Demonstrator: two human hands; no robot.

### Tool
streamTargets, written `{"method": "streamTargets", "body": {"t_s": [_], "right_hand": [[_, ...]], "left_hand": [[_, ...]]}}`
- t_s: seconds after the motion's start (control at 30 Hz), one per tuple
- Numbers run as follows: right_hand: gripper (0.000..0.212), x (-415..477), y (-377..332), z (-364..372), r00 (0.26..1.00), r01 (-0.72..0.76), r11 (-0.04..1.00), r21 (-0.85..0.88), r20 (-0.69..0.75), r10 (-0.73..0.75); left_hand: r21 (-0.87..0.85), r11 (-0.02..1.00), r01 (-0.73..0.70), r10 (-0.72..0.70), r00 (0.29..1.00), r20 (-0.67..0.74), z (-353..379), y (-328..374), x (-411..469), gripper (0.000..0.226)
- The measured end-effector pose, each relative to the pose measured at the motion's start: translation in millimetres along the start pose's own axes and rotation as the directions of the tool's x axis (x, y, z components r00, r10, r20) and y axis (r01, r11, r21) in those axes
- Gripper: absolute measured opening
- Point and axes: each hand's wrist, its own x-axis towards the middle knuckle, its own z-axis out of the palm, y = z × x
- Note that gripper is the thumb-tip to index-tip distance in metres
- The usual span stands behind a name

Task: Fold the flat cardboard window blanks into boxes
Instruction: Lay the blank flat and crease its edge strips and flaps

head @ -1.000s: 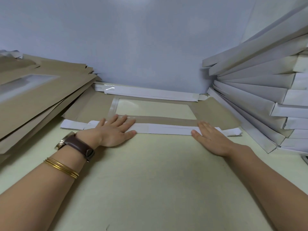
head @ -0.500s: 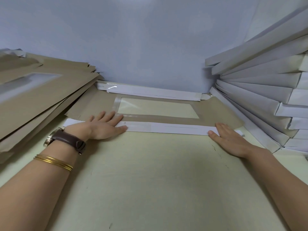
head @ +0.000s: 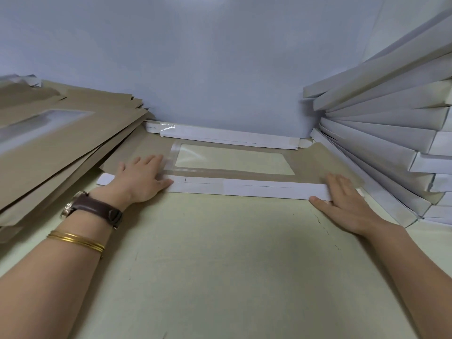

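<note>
On the folded flap (head: 244, 188), straight fingers (head: 149, 162) press.

Open middle, crowded flanks
The near desk (head: 220, 265) gives free passage down the middle; a sloping pile of brown blanks (head: 73, 148) blocks the left, stacked white boxes (head: 391, 135) the right, and the wall (head: 220, 69) closes the far side.

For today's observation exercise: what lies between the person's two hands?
Head view: a folded-over white cardboard flap spans from the left hand to the right hand.
</note>
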Motion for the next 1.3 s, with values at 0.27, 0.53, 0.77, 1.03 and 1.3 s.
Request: {"method": "streamTargets", "body": {"t_s": [0.27,0.53,0.77,1.03,1.3], "right_hand": [[0.041,-4,-45,8,0.892,0.421,0.907,-0.012,-0.179,-0.416],[0.025,2,-52,12,0.908,0.403,0.914,-0.037,-0.107,-0.405],[0.031,6,-62,2,0.938,0.340,0.939,-0.047,-0.053,-0.342],[0.030,14,-70,-3,0.952,0.305,0.951,-0.049,-0.013,-0.306],[0.020,22,-72,9,0.960,0.274,0.962,-0.010,-0.059,-0.274]], "left_hand": [[-0.105,0.885,-0.453,0.420,0.876,-0.237,-3,40,-15,0.024],[-0.060,0.899,-0.433,0.423,0.897,-0.129,2,47,-16,0.026],[-0.041,0.909,-0.415,0.406,0.903,-0.137,-3,48,-18,0.025],[-0.029,0.946,-0.324,0.319,0.941,-0.115,-4,51,-19,0.018],[-0.036,0.939,-0.343,0.333,0.929,-0.164,7,48,-8,0.029]]}}
